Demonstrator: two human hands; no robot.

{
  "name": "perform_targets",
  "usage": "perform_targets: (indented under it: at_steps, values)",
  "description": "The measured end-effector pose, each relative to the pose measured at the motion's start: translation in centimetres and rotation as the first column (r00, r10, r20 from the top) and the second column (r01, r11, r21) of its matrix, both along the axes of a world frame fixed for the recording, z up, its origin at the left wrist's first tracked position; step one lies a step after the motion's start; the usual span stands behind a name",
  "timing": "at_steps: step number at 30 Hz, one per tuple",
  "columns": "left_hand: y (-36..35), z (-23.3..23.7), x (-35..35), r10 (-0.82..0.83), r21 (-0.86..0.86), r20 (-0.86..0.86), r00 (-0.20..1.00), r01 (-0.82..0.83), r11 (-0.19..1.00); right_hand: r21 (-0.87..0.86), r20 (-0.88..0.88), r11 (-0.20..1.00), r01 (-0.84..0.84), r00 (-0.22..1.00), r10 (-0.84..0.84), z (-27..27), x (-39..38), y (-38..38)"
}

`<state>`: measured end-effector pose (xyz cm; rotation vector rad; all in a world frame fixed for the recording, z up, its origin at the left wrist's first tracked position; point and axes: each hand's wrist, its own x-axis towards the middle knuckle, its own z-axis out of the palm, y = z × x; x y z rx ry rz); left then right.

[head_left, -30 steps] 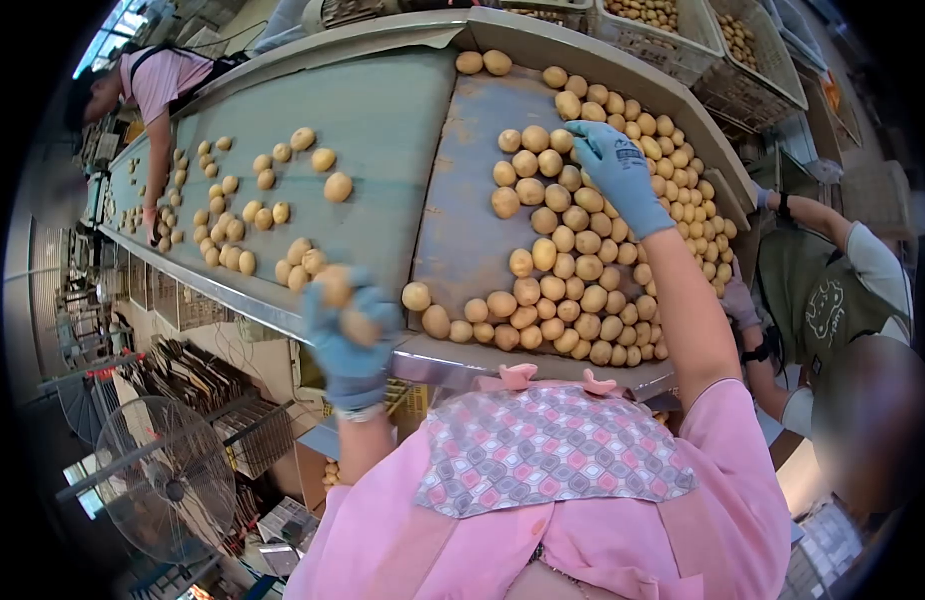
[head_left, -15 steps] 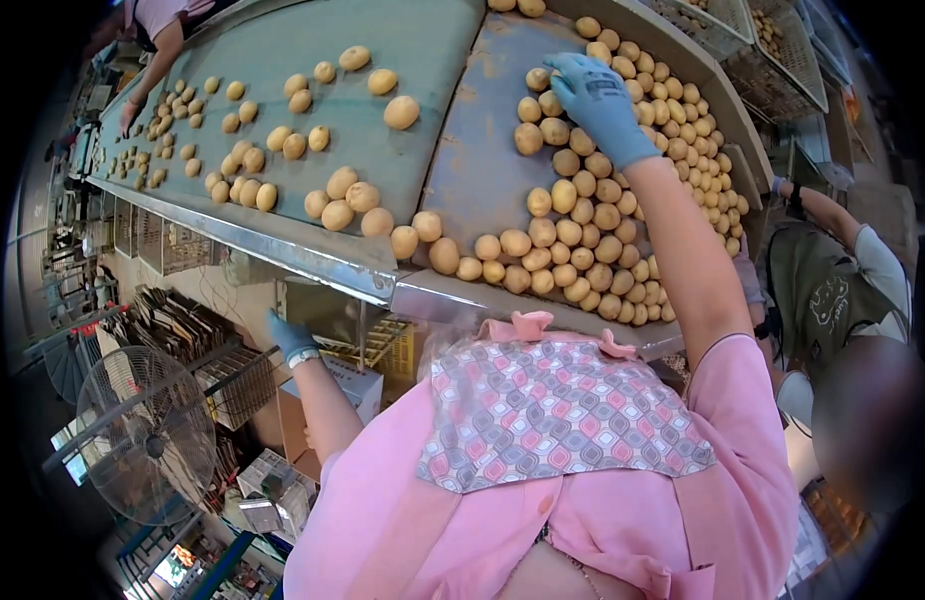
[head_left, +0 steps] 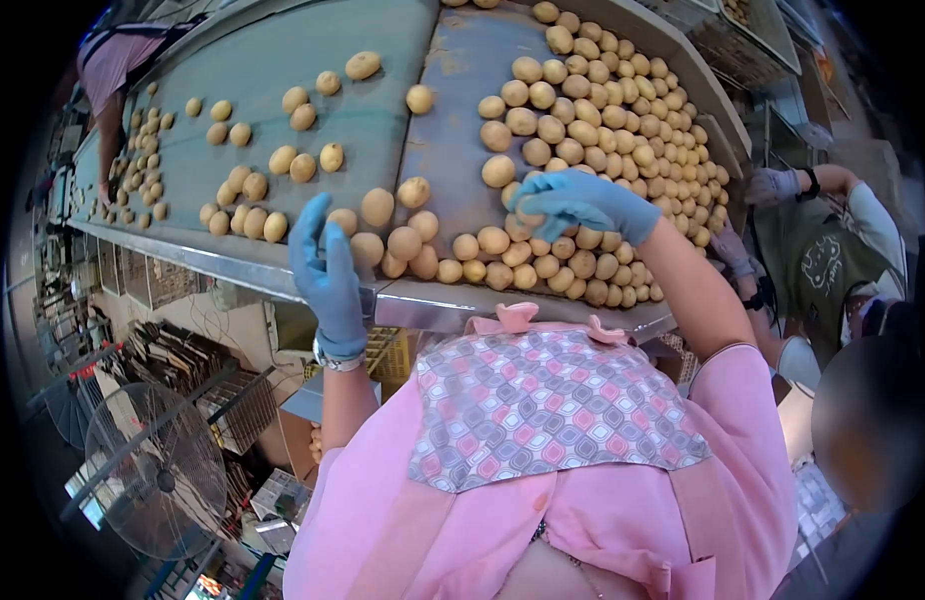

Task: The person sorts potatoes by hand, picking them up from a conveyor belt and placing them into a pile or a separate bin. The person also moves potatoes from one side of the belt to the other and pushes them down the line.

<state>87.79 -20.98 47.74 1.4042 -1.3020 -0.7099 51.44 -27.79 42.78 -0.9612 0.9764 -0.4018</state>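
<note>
My right hand (head_left: pixel 588 203), in a blue glove, is curled over the near left side of the heap of potatoes (head_left: pixel 638 130). Its fingers and thumb close around one potato (head_left: pixel 529 214), which shows between them. My left hand (head_left: pixel 328 270), gloved in blue too, hovers at the near edge of the green belt (head_left: pixel 313 45). Its fingers are spread and nothing is in them. Several potatoes (head_left: pixel 378 207) lie just right of those fingers, where the belt meets the grey-blue plate (head_left: pixel 458 140).
A metal rail (head_left: pixel 233 272) edges the belt in front of me. At far left a co-worker's arm (head_left: pixel 111 150) reaches over the belt. Another co-worker's gloved hand (head_left: pixel 773 187) is at right. A large fan (head_left: pixel 155 470) and crates (head_left: pixel 753 50) stand around.
My left hand has risen from below the rail to the belt's edge. My right hand has come nearer, from the upper heap to its lower left. Some potatoes have moved onto the plate.
</note>
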Motion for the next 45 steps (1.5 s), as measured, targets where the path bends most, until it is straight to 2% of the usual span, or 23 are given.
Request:
perform_targets:
  at_steps: [2, 3, 4, 5, 6, 9, 10, 11, 13, 14, 21, 25, 26, 27, 29, 32, 34, 35, 37, 39, 40, 43, 45]
  values:
    - [-0.5, -0.4, -0.2, -0.058, -0.045, 0.136, 0.989, 0.065, 0.997, -0.016, -0.188, 0.999, -0.049, 0.981, 0.046, 4.4, -4.2, 0.5]
    - [-0.5, -0.5, 0.0, -0.08, -0.061, 0.21, 0.975, 0.094, 0.994, -0.128, 0.115, 0.963, 0.235, 0.968, -0.221, 1.7, -7.5, -1.8]
    - [-0.6, -0.6, 0.2, -0.091, -0.037, 0.159, 0.983, 0.098, 0.995, -0.175, 0.453, 0.872, 0.457, 0.824, -0.341, -1.0, -10.8, -4.1]
    - [-0.4, -0.4, 0.3, -0.083, 0.0, 0.1, 0.992, 0.083, 0.997, -0.042, 0.729, 0.866, 0.498, 0.608, -0.314, 0.3, -12.9, -5.8]
    - [-0.5, -0.1, 0.2, -0.068, 0.032, 0.042, 0.997, 0.066, 0.997, -0.094, 0.727, 0.678, 0.729, 0.515, -0.454, 1.1, -12.9, -6.2]
    - [-0.7, 0.2, 0.4, -0.031, 0.033, -0.024, 0.999, 0.032, 0.999, -0.555, 0.165, 0.744, 0.372, 0.926, -0.34, 2.4, -5.8, -1.9]
    - [-0.6, -0.1, 0.4, -0.031, 0.018, -0.014, 0.999, 0.031, 0.999, -0.642, -0.245, 0.766, -0.009, 0.95, -0.194, 5.2, -1.3, 1.9]
    - [-0.6, -0.3, 0.3, -0.028, 0.001, -0.008, 1.0, 0.028, 1.0, -0.779, -0.558, 0.393, -0.488, 0.826, -0.079, 3.4, 1.4, 4.0]
    - [-0.8, -0.5, 0.3, -0.019, 0.022, -0.098, 0.995, 0.022, 1.0, -0.739, -0.565, 0.341, -0.581, 0.81, 0.156, 2.1, 5.9, 8.4]
    - [-0.6, -0.4, 0.7, -0.012, 0.039, -0.134, 0.991, 0.018, 0.999, -0.821, -0.516, 0.232, -0.522, 0.852, 0.091, 0.6, 6.8, 10.2]
    - [-0.8, 0.6, 1.4, -0.038, 0.064, -0.065, 0.997, 0.042, 0.997, -0.645, -0.736, 0.305, -0.701, 0.677, 0.001, 0.4, 12.3, 10.3]
    - [-0.5, 0.5, 1.7, -0.044, 0.049, -0.069, 0.997, 0.047, 0.998, -0.734, -0.637, 0.294, -0.613, 0.77, 0.014, -0.2, 11.3, 10.2]
    - [-0.8, 0.5, 1.6, -0.049, -0.009, 0.029, 0.998, 0.049, 0.999, -0.771, -0.554, 0.356, -0.527, 0.832, 0.031, 0.7, 10.5, 10.1]
    - [-0.9, 0.8, 1.6, -0.045, 0.001, 0.019, 0.999, 0.045, 0.999, -0.738, -0.416, 0.572, -0.356, 0.909, 0.029, 2.7, 9.7, 9.9]
    - [-0.4, 1.1, 1.7, -0.04, 0.029, -0.005, 0.999, 0.04, 0.999, -0.463, -0.141, 0.886, 0.01, 0.986, -0.085, 6.1, 7.9, 10.2]
    - [-1.0, 1.4, 1.3, -0.004, 0.073, -0.153, 0.988, 0.016, 0.997, -0.116, -0.088, 0.943, -0.313, 0.949, 0.304, 8.6, 1.8, 4.5]
    - [-0.9, 1.6, 1.1, 0.032, 0.141, -0.279, 0.96, 0.008, 0.99, -0.377, -0.237, 0.921, -0.103, 0.972, 0.011, 5.4, -1.9, 1.1]
    - [-0.5, 1.8, 1.3, -0.016, 0.2, -0.238, 0.971, 0.065, 0.978, -0.293, 0.355, 0.845, 0.447, 0.871, -0.338, 3.2, -4.4, -1.3]
    - [0.2, 3.0, 2.2, -0.109, 0.318, -0.162, 0.981, 0.157, 0.935, -0.604, 0.134, 0.757, 0.249, 0.968, -0.211, 3.0, -2.9, -1.2]
    - [-0.1, 3.8, 1.0, -0.105, 0.386, -0.011, 0.994, 0.101, 0.917, -0.83, -0.129, 0.557, -0.03, 0.982, -0.139, 3.6, -0.3, -3.3]
    - [-0.5, 2.7, 1.4, -0.128, 0.213, 0.176, 0.976, 0.089, 0.973, -0.877, -0.264, 0.445, -0.18, 0.955, -0.135, 3.6, 1.3, -3.5]
    - [-1.6, 1.6, 2.7, -0.033, -0.074, 0.535, 0.844, 0.086, 0.994, -0.692, -0.684, 0.391, -0.608, 0.725, -0.084, 1.3, 10.3, -1.2]
    - [-1.5, 1.7, 3.0, 0.007, -0.109, 0.578, 0.816, 0.069, 0.992, -0.636, -0.771, 0.359, -0.683, 0.587, -0.25, 0.2, 13.4, 1.4]
